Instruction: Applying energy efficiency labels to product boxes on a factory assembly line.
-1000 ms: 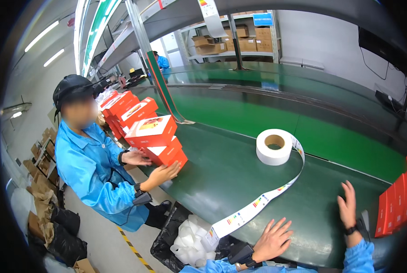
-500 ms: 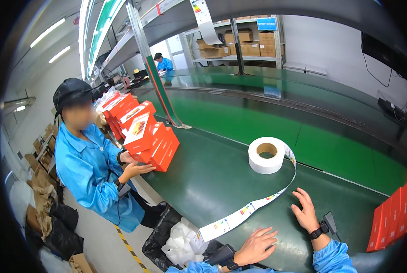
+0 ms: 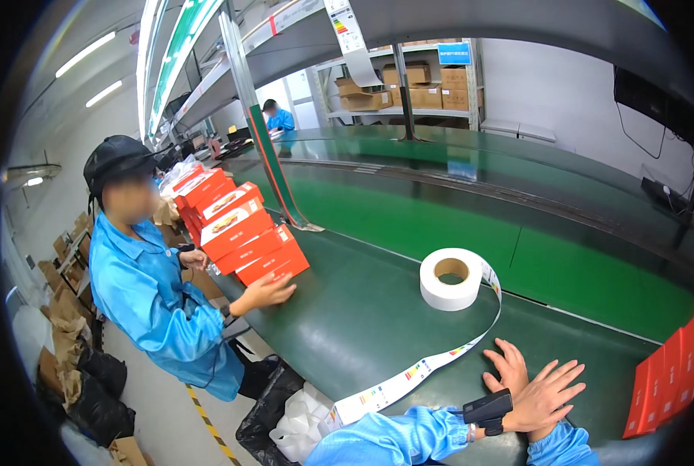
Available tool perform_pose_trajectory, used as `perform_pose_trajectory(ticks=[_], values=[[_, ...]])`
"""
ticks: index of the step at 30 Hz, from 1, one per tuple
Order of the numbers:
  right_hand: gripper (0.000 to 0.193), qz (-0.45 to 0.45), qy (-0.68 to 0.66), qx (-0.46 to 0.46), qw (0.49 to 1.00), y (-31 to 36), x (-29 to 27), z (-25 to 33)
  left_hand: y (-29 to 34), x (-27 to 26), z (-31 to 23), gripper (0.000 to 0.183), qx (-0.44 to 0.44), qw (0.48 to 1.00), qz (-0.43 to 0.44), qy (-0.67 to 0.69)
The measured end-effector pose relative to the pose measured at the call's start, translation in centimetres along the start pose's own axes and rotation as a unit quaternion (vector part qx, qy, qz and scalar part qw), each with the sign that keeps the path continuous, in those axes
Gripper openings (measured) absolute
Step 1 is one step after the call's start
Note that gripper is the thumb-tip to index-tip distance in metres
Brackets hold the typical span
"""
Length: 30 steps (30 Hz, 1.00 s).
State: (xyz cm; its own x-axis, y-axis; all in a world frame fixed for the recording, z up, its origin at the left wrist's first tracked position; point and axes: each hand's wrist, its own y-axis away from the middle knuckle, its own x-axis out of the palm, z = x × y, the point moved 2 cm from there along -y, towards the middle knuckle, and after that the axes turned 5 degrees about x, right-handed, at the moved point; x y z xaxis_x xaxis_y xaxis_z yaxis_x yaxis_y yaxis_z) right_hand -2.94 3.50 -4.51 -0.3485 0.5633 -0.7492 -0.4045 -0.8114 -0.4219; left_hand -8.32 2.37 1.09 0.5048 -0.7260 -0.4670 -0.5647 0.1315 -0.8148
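My left hand point(image 3: 547, 398) lies across my right wrist in the head view, its fingers stretched out and spread, holding nothing. It hides the wrist and most of its black strap; whether it presses on them I cannot tell. Beyond it, my right hand point(image 3: 508, 365) is above the green tabletop, fingers apart and holding nothing. Nearest to the hands, a strip of printed labels point(image 3: 415, 375) curves across the table from a white label roll point(image 3: 449, 293). The strip's loose end hangs over the table's near edge by a black-lined bin.
Red boxes point(image 3: 665, 380) stand in a row at the right edge. At the left, a co-worker in blue point(image 3: 157, 287) reaches to stacked red boxes point(image 3: 246, 242). The black-lined bin point(image 3: 269, 415) holds white paper strips. A metal post point(image 3: 265, 155) rises behind the table.
My left hand has moved right, from over the near table edge onto my right wrist. The co-worker's hands have come away from the red boxes, which sit slightly differently.
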Motion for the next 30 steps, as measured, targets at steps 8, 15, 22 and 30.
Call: perform_pose_trajectory(ticks=[8, 15, 22, 30], values=[[0.051, -0.008, 0.103, -0.055, 0.993, 0.1, 1.2, -0.5, 1.7, 0.7, 1.6, 0.036, -0.011, 0.999, -0.031, 0.036], [0.050, -0.007, 0.114, -0.073, 0.991, 0.8, -0.4, 0.0, 2.4, -1.6, 0.1, 0.061, -0.067, 0.995, 0.000, -0.080], [0.057, 0.023, 0.000, 0.014, 1.000, -0.3, -1.0, 1.4, 11.3, -12.9, -0.4, 0.091, -0.297, 0.848, 0.083, -0.432], [0.059, -0.024, 0.235, -0.139, 0.962, -5.3, -1.6, 2.8, 18.5, -20.5, -1.3, 0.055, -0.398, 0.779, 0.097, -0.475]])
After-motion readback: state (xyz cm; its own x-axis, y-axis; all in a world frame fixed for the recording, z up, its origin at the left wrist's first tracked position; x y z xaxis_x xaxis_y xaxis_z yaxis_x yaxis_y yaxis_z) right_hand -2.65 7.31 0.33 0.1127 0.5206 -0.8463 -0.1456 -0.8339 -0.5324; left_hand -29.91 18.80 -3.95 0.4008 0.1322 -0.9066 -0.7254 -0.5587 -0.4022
